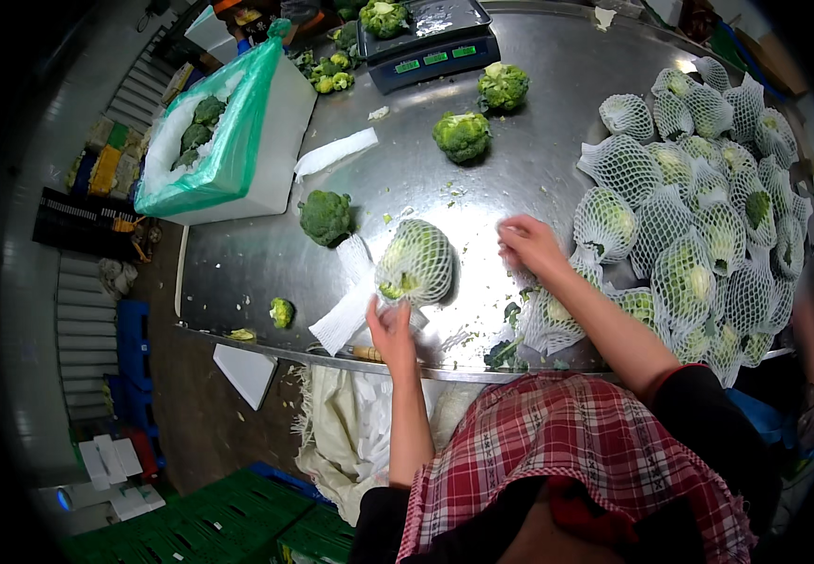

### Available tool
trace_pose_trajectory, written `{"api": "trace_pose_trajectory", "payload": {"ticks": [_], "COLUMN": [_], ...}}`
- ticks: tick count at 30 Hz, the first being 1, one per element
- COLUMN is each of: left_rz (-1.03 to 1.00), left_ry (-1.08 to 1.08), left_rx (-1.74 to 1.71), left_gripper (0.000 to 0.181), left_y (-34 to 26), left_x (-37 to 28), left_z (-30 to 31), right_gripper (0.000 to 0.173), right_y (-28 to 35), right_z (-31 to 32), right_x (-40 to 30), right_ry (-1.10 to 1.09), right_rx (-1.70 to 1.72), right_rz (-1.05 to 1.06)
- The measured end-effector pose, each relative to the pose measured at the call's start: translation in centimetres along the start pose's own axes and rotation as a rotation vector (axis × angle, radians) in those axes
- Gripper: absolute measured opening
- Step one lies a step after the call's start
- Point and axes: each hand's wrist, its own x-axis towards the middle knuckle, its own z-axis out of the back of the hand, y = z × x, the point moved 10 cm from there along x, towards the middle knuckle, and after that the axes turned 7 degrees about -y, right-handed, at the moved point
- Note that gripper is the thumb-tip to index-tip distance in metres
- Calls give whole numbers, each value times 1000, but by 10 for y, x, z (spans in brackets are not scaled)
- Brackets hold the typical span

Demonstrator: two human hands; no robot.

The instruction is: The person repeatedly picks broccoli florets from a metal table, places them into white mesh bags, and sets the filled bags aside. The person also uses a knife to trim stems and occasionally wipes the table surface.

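Note:
On the steel table (238,282) a broccoli head in a white foam net sleeve (417,261) lies before me. My left hand (393,331) touches the sleeve's near lower end with its fingertips. My right hand (530,243), slightly blurred, is in the air to the right of it, fingers bent and apparently holding nothing. Flat foam net sleeves (343,317) lie just left of the netted head. A bare broccoli head (326,217) sits beyond them, and two more bare heads (462,137) (503,86) stand farther back.
Many netted broccoli heads (682,275) are piled at the right. A foam box with a green liner (266,162) holds broccoli at the left. A digital scale (432,60) stands at the back. A wooden handle (367,353) lies at the near edge; a person's arm (809,338) shows far right.

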Motion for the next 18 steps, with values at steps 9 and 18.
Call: {"api": "trace_pose_trajectory", "payload": {"ticks": [9, 18], "left_rz": [-533, -449], "left_ry": [-26, -4], "left_rx": [739, 99], "left_gripper": [38, 9], "left_y": [-49, -88], "left_x": [39, 39], "left_z": [-30, -19], "right_gripper": [83, 73], "right_y": [-10, -50], "right_z": [-93, -67], "right_x": [14, 21], "right_ry": [265, 150], "right_rx": [-219, -47], "right_rz": [261, 137]}}
